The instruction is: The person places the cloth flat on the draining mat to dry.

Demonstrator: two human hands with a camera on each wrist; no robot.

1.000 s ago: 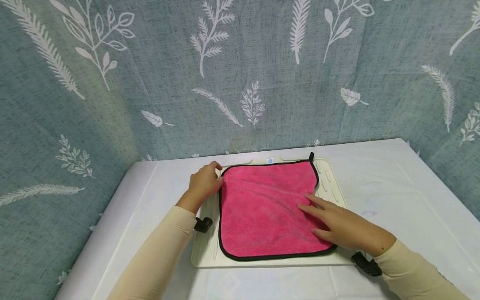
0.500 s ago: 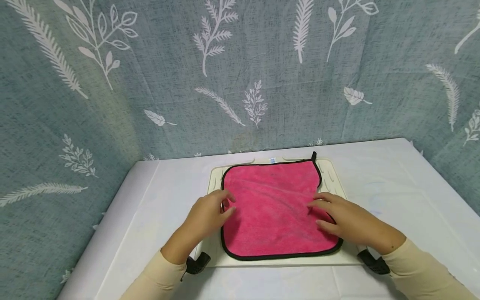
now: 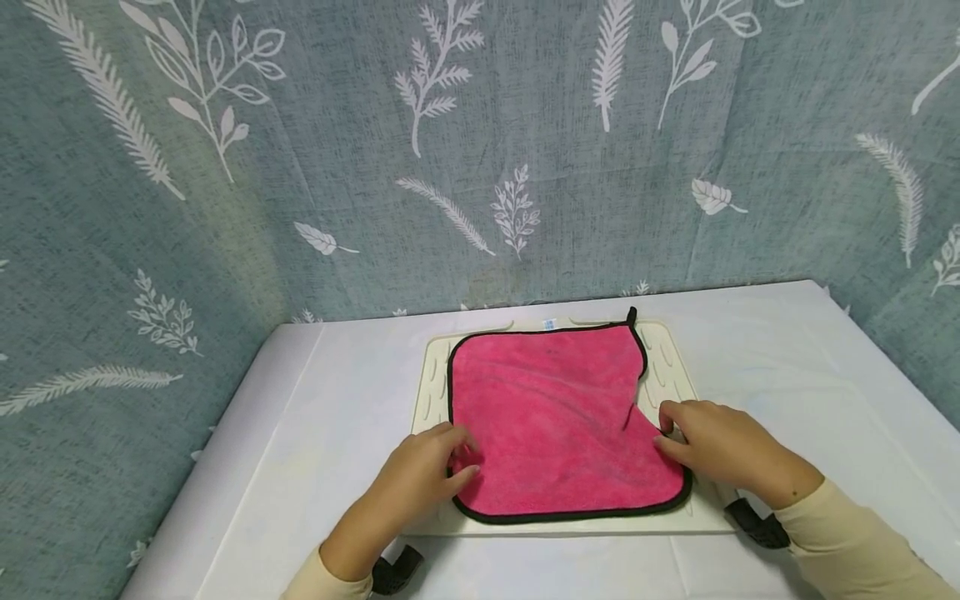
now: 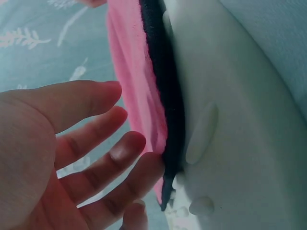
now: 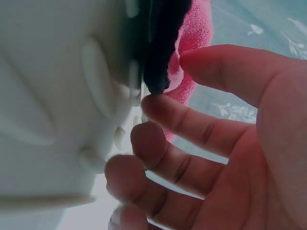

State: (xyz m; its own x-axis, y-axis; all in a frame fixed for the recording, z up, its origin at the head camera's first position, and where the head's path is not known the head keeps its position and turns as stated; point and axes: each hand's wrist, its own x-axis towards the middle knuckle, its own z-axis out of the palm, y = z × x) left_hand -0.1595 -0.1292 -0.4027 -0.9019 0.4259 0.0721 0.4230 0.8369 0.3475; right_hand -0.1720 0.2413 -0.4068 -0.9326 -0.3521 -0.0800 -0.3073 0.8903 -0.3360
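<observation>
A pink towel (image 3: 547, 425) with black edging and a small loop at its far right corner lies spread over a cream tray with raised ridges (image 3: 431, 392). Its right edge is puckered and drawn into a fold. There my right hand (image 3: 731, 446) pinches the black edge; in the right wrist view the thumb is on the pink side and the index fingertip (image 5: 160, 108) at the edging. My left hand (image 3: 423, 475) hovers at the near left edge, fingers loosely bent and apart. In the left wrist view its fingertips (image 4: 151, 165) come right up to the edging (image 4: 165, 86).
The tray rests on a table with a white cover (image 3: 337, 400). Behind and to the sides hangs a grey-green curtain (image 3: 465, 208) with white leaf prints. A small label (image 3: 550, 324) shows on the tray's far rim. Black wrist cameras (image 3: 757, 523) sit under both wrists.
My left hand has come down along the towel's left edge toward me. The right hand has drawn back from over the towel to its right edge and pinches it, raising a fold.
</observation>
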